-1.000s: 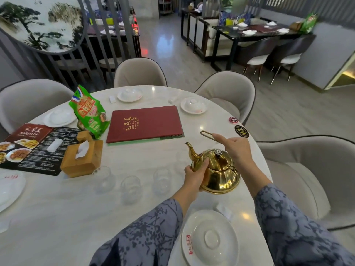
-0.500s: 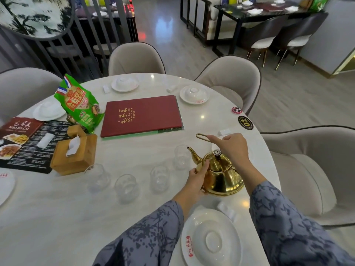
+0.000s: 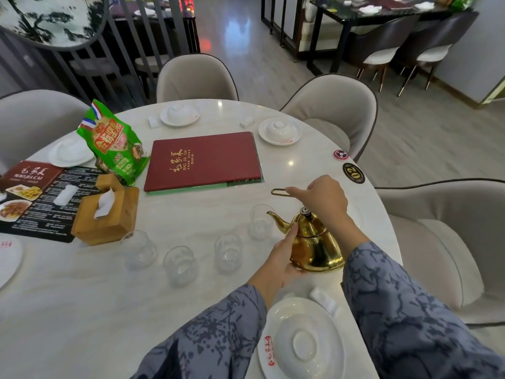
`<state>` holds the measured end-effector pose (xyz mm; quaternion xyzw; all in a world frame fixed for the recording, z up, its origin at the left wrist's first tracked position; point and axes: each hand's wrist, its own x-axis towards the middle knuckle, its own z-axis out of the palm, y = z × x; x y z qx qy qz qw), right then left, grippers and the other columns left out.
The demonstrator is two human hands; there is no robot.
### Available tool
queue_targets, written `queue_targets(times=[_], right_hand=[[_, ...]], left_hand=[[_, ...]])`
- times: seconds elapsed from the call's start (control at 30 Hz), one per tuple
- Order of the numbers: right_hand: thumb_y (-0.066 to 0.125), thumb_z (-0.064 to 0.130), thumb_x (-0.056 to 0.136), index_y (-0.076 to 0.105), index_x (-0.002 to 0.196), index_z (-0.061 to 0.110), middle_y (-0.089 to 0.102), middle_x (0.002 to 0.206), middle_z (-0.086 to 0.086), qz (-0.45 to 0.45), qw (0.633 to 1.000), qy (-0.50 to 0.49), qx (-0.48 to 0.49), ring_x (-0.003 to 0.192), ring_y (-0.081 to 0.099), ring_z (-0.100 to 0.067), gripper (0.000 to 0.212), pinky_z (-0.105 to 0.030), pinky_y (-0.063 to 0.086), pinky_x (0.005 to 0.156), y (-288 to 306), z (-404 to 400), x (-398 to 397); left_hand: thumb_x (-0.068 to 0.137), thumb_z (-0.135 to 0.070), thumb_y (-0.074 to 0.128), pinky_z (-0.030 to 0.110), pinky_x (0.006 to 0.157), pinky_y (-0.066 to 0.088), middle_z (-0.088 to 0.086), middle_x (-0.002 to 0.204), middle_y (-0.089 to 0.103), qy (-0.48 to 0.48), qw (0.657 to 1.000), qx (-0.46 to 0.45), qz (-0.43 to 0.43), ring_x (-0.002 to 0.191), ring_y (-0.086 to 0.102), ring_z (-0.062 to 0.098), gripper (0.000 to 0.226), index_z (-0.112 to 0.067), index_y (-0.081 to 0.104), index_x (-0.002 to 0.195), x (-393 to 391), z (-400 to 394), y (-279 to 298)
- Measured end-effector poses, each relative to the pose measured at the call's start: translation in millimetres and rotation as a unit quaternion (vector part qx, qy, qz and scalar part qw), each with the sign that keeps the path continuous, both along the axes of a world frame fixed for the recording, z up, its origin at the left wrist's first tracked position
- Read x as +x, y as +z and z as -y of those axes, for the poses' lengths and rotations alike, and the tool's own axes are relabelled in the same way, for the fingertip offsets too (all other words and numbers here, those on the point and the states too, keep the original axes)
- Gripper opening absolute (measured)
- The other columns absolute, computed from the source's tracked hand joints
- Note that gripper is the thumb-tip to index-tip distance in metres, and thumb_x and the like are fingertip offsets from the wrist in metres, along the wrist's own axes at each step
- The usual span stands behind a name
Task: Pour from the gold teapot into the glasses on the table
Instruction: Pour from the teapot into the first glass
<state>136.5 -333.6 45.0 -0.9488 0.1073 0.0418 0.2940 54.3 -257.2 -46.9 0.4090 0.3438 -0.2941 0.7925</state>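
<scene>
The gold teapot [image 3: 314, 242] stands upright at the right side of the round white table [image 3: 82, 310], its spout pointing left. My right hand [image 3: 321, 199] grips its thin wire handle above the lid. My left hand [image 3: 281, 262] rests against the pot's left side and base. Several clear, empty-looking glasses stand in a curved row to the left: one [image 3: 259, 221] right beside the spout tip, then another [image 3: 228, 251], a third [image 3: 180, 265] and one [image 3: 139, 248] by the tissue box.
A red menu [image 3: 203, 160] lies beyond the glasses. A wooden tissue box [image 3: 106, 214], green snack bag [image 3: 114, 143] and black menu sheet [image 3: 35, 198] sit at left. A white plate with upturned bowl [image 3: 303, 343] lies near me. Padded chairs ring the table.
The teapot has shifted slightly with both hands still on it; its spout now sits beside the rightmost glass. The camera view has tilted down and nearer.
</scene>
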Motion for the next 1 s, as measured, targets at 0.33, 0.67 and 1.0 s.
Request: queue_targets(times=[0.33,0.67,1.0], right_hand=[[0.073,0.056,0.078,0.051,0.060,0.011,0.050,0.051,0.002,0.013,0.999,0.023,-0.044,0.046,0.045,-0.015,0.053,-0.026,0.036,0.047,7,-11,3],[0.073,0.056,0.078,0.049,0.062,0.013,0.052,0.056,0.000,0.015,0.996,0.044,-0.077,0.053,0.051,-0.017,0.052,-0.028,0.039,0.050,14,-16,6],[0.073,0.053,0.080,0.045,0.061,0.014,0.049,0.056,0.000,0.013,0.995,0.054,-0.088,0.049,0.045,-0.015,0.051,-0.026,0.032,0.046,20,-17,7]], left_hand=[[0.062,-0.061,0.080,0.060,0.100,0.047,0.015,0.147,0.046,0.031,0.998,-0.044,-0.012,0.129,0.049,0.040,0.097,-0.021,0.041,0.142,-2,2,4],[0.071,-0.056,0.077,0.062,0.101,0.045,0.016,0.147,0.043,0.032,0.998,-0.053,-0.016,0.131,0.046,0.041,0.088,-0.018,0.040,0.142,-1,1,17],[0.074,-0.054,0.076,0.061,0.099,0.045,0.016,0.150,0.040,0.037,0.997,-0.065,-0.029,0.133,0.044,0.042,0.087,-0.018,0.037,0.143,-3,1,26]])
